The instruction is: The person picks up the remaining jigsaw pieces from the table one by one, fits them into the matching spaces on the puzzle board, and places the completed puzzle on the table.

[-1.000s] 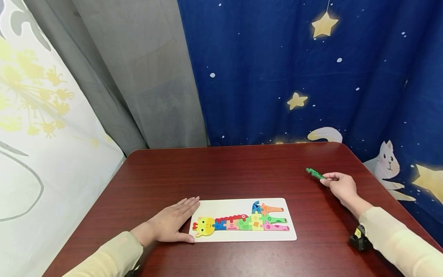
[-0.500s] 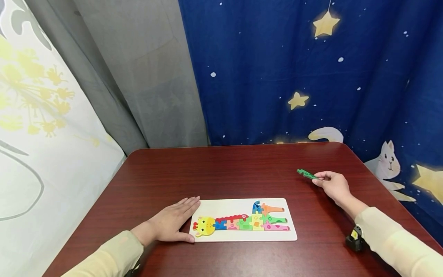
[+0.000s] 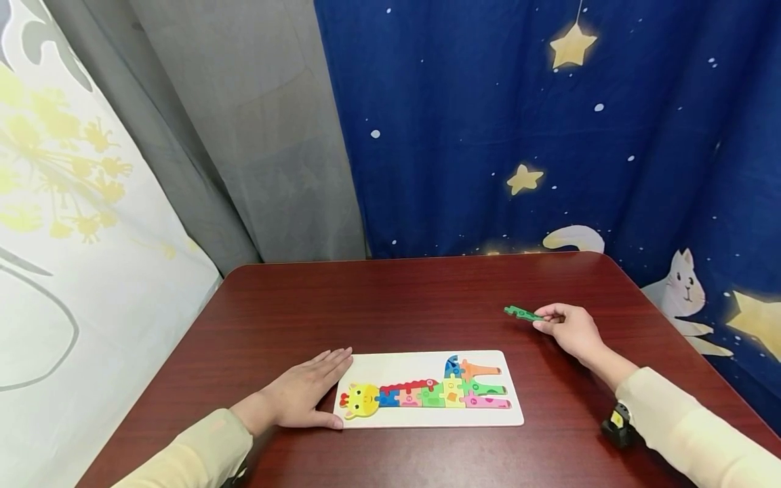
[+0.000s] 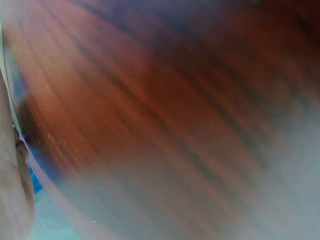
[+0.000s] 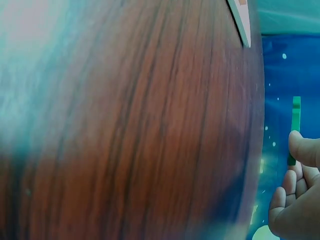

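A white puzzle board (image 3: 396, 362) lies flat on the table, holding a giraffe built of colourful pieces, its yellow head (image 3: 363, 400) at the left and its legs at the right. My left hand (image 3: 302, 390) rests with straight fingers on the board's left edge and the table. Beyond the board's right end, above the table, my right hand (image 3: 573, 331) pinches a long green puzzle piece (image 3: 520, 313) between thumb and fingers. In the right wrist view the green piece (image 5: 296, 112) is seen edge-on above the thumb. The left wrist view catches only a sliver of the left hand (image 4: 15, 190).
The dark red-brown table (image 3: 390, 298) spreads around the board, its far edge against a grey curtain (image 3: 262, 135) and a blue curtain (image 3: 451, 122) with stars. White patterned cloth (image 3: 79, 271) hangs along the left side. A small black device (image 3: 619, 425) sits at the right wrist.
My right hand has moved left with the green puzzle piece, which now points more level. The left hand and the board have stayed in place.
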Available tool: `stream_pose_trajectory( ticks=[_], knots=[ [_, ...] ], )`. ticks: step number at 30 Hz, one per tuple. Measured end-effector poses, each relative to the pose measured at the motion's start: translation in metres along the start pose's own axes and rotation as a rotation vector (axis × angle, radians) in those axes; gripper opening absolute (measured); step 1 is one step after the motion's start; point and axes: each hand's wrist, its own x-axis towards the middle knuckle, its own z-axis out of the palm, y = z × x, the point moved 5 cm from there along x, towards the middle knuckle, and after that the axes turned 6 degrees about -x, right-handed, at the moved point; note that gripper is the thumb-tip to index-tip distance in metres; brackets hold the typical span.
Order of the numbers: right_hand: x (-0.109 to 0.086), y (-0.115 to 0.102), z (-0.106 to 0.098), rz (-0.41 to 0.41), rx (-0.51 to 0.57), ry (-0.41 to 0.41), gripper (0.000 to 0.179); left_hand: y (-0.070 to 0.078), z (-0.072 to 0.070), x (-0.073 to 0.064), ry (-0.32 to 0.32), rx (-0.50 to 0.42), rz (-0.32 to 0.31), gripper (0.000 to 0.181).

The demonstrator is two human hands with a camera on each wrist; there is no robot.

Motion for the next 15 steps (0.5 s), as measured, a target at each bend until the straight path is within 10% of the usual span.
stream_pose_trajectory(
  ticks=[15],
  knots=[
    [-0.003,-0.023,0.018,-0.113,0.026,-0.065,0.014,0.0,0.0,-0.001,0.008,0.002,0.003,0.104]
  ],
)
